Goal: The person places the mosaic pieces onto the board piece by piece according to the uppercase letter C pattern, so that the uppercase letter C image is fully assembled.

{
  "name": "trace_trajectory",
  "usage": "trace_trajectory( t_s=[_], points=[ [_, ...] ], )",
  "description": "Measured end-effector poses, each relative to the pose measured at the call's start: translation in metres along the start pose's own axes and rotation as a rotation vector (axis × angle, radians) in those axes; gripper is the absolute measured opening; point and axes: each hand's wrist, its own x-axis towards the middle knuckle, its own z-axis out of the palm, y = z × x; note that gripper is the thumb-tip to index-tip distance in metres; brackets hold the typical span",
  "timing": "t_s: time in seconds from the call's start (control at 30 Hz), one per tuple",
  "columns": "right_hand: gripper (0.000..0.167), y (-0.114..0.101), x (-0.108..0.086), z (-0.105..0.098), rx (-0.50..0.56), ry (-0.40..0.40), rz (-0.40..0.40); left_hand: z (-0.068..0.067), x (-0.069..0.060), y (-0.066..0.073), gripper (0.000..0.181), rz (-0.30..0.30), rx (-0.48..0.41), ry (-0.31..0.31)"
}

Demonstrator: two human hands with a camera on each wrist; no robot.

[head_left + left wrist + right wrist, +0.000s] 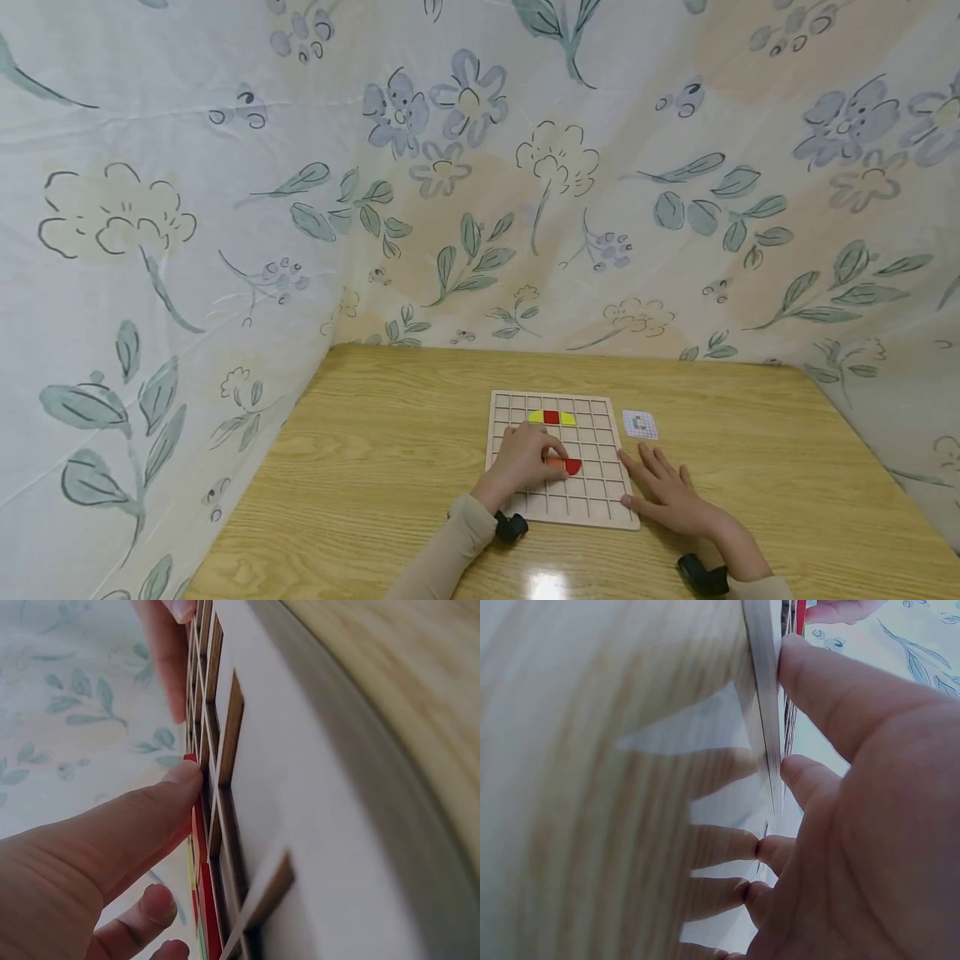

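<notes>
A light wooden grid board (600, 492) lies on the table. My left hand (521, 457) is over its middle, with thumb and index finger pinching a red tile with a rounded side (573, 467). An orange tile (555, 462) sits just left of it, partly covered by the fingers. In the left wrist view the thumb (150, 817) touches the red tile's edge. Farther up the board, a red square tile (551, 417) lies between two yellow tiles (568, 419) with curved sides. My right hand (671, 493) rests with fingers spread, thumb and index finger touching the board's right edge.
A small card (640, 424) with a printed grid pattern lies right of the board. The wooden table (375, 467) extends to both sides. A floral cloth (465, 250) hangs behind and along the sides.
</notes>
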Motion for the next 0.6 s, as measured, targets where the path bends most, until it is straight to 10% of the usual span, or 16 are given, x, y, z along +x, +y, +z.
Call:
trace_trajectory(
  t_s=[0.6],
  points=[
    [0.068,-0.0003,-0.0013,-0.0006,-0.005,0.003,-0.004,-0.0019,-0.0066,0.0065,0.021,-0.013,0.030,0.030]
  ],
)
